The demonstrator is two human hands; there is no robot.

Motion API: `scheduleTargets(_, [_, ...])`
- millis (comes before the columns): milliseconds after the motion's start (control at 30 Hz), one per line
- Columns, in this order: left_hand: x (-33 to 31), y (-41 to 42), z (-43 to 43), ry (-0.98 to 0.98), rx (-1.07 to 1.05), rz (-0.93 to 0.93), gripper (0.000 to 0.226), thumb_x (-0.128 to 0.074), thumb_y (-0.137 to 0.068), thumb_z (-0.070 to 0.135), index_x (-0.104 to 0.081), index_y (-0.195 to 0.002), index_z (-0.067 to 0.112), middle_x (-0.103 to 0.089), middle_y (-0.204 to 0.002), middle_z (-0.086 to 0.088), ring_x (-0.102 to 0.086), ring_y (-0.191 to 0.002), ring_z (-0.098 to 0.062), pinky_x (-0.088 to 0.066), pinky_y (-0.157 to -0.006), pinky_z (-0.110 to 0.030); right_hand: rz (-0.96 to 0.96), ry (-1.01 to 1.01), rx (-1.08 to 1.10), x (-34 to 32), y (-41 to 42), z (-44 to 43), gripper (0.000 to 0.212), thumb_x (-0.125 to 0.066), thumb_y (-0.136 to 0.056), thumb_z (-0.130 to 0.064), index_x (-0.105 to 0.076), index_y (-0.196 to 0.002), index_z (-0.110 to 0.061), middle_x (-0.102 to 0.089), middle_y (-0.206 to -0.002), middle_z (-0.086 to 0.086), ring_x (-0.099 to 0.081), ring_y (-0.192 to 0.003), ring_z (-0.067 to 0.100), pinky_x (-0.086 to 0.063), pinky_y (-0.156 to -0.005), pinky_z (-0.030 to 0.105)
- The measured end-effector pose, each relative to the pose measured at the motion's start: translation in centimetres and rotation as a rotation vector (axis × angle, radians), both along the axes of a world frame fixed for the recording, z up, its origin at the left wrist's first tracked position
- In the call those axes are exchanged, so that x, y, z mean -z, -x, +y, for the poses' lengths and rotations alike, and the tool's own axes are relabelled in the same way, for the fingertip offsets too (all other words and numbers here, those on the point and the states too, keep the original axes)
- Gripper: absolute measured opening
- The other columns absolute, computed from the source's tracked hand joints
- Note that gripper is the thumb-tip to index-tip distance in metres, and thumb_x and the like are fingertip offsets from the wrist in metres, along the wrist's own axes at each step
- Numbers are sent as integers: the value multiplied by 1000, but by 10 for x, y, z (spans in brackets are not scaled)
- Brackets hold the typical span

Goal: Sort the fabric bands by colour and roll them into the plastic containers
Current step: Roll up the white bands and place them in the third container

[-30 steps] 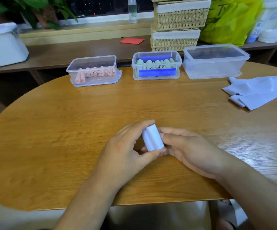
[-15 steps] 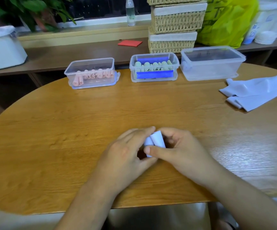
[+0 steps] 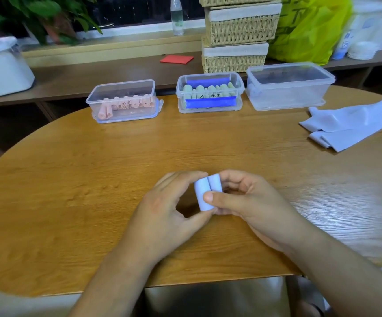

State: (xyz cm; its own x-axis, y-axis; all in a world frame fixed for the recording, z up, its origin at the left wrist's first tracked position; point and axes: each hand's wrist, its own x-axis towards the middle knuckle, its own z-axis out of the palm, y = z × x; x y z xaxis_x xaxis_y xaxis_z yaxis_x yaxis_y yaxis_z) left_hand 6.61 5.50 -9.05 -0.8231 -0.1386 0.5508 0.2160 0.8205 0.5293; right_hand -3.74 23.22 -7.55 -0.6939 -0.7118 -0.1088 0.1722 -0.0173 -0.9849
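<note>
A rolled pale lilac band (image 3: 204, 193) stands between my hands over the near middle of the wooden table (image 3: 93, 179). My left hand (image 3: 169, 211) holds it between fingertips on top and thumb underneath. My right hand (image 3: 251, 202) curls round its right side with the thumb pressed on the front. At the back stand three clear plastic containers: the left container (image 3: 123, 88) holds pink rolls, the middle container (image 3: 209, 76) holds pale green rolls and blue bands, and the right container (image 3: 288, 74) has nothing visible inside. Flat lilac bands (image 3: 354, 124) lie at the right.
Behind the table runs a low wooden shelf (image 3: 71, 76) with stacked wicker baskets (image 3: 240, 35), a yellow-green bag (image 3: 309, 26), a red card (image 3: 176, 59) and a white box (image 3: 0, 65). A plant and a bottle stand on the windowsill.
The roll shifted in my hands: my right thumb has come over its front and the fingers have closed round it. The view has also tilted slightly.
</note>
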Motion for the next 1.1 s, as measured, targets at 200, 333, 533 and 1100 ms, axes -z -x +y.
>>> scheduleTargets(200, [-3,2,5,-21,-24,-75,59,-90,-81,30,-65,-135,30,-65,-127,23,-59,-120,2,-48,-102,-21,-13,20,54,-1,3,2,18,-84,-88,-9,-80,-106,-11,-78,-105,18,-76,-94,26,-63,-94,42])
scheduleTargets(333, [-6,23,16,-97,-33,-66,65,-87,-84,32,-60,-143,34,-64,-133,22,-61,-128,-8,-54,-101,-33,-49,60,131,-13,16,16,20,-83,-88,-11,-81,-108,-13,-79,-106,15,-76,-93,21,-61,-93,38])
scheduleTargets(533, [-19,107,44,-33,72,-132,57,-77,-93,21,-57,-145,35,-66,-130,20,-62,-123,-5,-54,-99,-33,-46,158,278,-31,55,66,22,-80,-92,-13,-79,-114,-13,-79,-112,14,-76,-108,28,-61,-99,40])
scheduleTargets(1100, [7,258,49,-609,-53,-180,32,-71,-96,10,-66,-121,30,-71,-110,11,-65,-94,4,-49,-88,-18,413,-225,574,-109,283,56,27,-86,-88,-15,-74,-111,-7,-75,-85,11,-73,-73,17,-66,-77,34])
